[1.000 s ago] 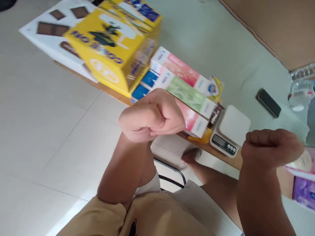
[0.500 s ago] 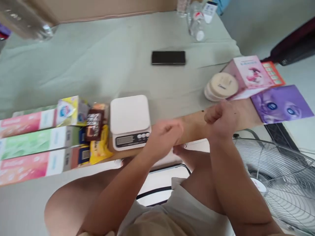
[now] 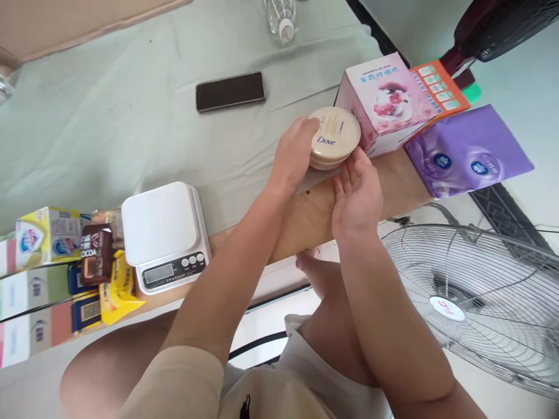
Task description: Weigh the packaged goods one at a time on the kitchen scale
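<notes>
"Resting in the lower foreground, what comes first?"

"A pale lap, with two bare forearms stretching forward from it, and a wire-caged fan point(image 3: 445, 308) off to the right."

"And where do the hands end up?"

"At a squat, round Dove jar point(image 3: 334, 137). The right hand point(image 3: 360, 195) comes in first, palm turned partly upward, fingers spread loosely and straight, their tips at the jar's near lower edge. The left hand point(image 3: 294, 154) is curled around the jar's left side, thumb over the lid's edge, other fingers largely hidden."

"So which one grips?"

"The left holds it; the right is unclosed. Whether the base is lifted, I cannot tell."

"How does the jar face?"

"Lid up, its lettering readable from the seat. The lid is circular, with no long axis; the upright height is short."

"And the surface?"

"A bare wooden strip point(image 3: 301, 233) along the near edge, with a white scale point(image 3: 159, 224) towards the left, then pale green cloth point(image 3: 168, 139) beyond. A pink box point(image 3: 384, 105) stands just right of the jar. Farther back lie a dark phone point(image 3: 230, 92), then a clear bottle point(image 3: 282, 17), with brown cardboard point(image 3: 82, 20) at the far left."
</notes>
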A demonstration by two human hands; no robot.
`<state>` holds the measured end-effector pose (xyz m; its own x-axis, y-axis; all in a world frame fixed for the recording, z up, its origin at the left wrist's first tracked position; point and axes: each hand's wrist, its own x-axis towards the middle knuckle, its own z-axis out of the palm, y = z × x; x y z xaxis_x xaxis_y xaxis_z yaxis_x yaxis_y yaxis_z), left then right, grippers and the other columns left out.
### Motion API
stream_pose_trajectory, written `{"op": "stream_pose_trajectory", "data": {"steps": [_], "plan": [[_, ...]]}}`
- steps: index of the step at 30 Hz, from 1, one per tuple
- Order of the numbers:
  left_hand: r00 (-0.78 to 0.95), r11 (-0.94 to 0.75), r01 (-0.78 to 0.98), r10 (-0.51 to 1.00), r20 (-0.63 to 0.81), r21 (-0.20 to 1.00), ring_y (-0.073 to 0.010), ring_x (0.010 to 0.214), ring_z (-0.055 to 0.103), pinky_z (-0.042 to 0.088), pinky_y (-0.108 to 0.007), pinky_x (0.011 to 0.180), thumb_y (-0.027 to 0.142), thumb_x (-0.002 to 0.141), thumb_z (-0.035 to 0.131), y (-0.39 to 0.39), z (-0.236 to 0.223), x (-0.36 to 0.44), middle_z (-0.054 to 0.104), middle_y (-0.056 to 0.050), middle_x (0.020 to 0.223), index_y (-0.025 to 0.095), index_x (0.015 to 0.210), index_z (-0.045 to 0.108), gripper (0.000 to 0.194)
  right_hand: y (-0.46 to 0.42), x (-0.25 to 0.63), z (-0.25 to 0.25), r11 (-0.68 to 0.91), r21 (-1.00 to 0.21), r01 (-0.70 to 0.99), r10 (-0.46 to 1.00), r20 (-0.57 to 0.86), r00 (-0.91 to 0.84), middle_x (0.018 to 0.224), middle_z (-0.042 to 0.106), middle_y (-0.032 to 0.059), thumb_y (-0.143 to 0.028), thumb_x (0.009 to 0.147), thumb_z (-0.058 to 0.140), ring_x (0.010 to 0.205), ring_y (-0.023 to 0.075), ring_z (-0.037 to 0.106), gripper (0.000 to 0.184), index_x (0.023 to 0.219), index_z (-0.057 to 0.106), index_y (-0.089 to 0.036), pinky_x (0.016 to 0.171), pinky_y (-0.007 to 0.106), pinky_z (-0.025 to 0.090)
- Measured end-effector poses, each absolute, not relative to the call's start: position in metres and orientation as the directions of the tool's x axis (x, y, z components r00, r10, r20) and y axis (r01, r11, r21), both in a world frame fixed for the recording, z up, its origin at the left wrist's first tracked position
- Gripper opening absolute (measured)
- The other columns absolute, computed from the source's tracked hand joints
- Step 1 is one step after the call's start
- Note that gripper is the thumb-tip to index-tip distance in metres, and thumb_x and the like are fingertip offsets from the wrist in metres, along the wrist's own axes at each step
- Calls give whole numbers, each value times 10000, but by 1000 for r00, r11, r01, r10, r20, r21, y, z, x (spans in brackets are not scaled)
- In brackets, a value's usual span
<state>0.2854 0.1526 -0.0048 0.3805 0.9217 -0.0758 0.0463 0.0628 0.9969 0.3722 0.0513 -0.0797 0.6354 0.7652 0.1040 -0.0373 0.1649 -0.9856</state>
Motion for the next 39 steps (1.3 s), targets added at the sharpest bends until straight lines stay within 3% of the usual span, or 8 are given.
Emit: {"op": "stream_pose_trajectory", "data": {"steps": [4,8,13,19,25,30,34,39], "plan": [[463,-70,53,886,38,996,-260,1259,687,572,-419,1088,293,963,669,129,7,245,731,-5,1195,270,1084,688,125,50,350,-52,189,-981,36,805,176,567,1582,572,52,-378,1008,368,1579,231,475,527,1503,530,-297,1295,536,455],[398,-235,155,904,157,960,-352,1509,522,588,-450,1159,364,680,969,105,12,178,548,-74,1580,333,1397,594,810,47,317,-27,241,-968,74,854,248,457,1614,561,46,-341,979,390,1568,205,489,540,1493,540,-271,1294,471,473],[166,-221,345,971,172,912,-414,1441,558,671,-548,1043,519,642,1003,79,24,77,566,-59,1544,362,1416,622,877,41,260,-9,226,-972,67,952,235,196,1542,654,42,-349,967,484,1477,194,592,520,1451,622,-217,1285,409,491],[39,-168,389,985,166,906,-406,1335,636,662,-612,1050,475,610,1026,63,33,-6,660,-15,1429,378,1362,685,831,53,206,-10,286,-914,287,958,269,-99,1607,597,-10,-440,983,529,1582,274,479,555,1513,588,-286,1366,506,356],[8,-146,370,988,155,917,-360,1363,645,591,-533,1167,559,649,983,62,12,-30,656,-100,1449,290,1390,634,863,58,191,-23,318,-872,371,948,285,-142,1586,617,-36,-468,987,562,1611,326,429,497,1475,610,-384,1347,640,319],[40,-287,420,954,299,861,-395,1522,492,384,-588,1318,621,660,959,52,5,-37,540,-127,1552,309,1503,522,999,49,187,-16,275,-886,374,954,299,7,1503,675,-4,-438,1027,521,1511,304,547,413,1424,621,-380,1304,623,407],[118,-325,383,946,303,865,-407,1555,448,371,-613,1312,680,724,889,47,2,-40,481,-130,1611,333,1552,464,993,51,182,-15,300,-883,362,939,340,52,1440,687,38,-456,1047,488,1425,314,606,383,1380,634,-338,1255,621,470],[135,-313,328,949,284,891,-407,1610,388,373,-593,1325,673,756,870,43,2,-37,457,-114,1646,362,1568,430,974,56,180,-22,343,-874,343,921,385,62,1439,670,52,-454,1038,508,1454,314,572,396,1398,617,-331,1287,602,436]]}}
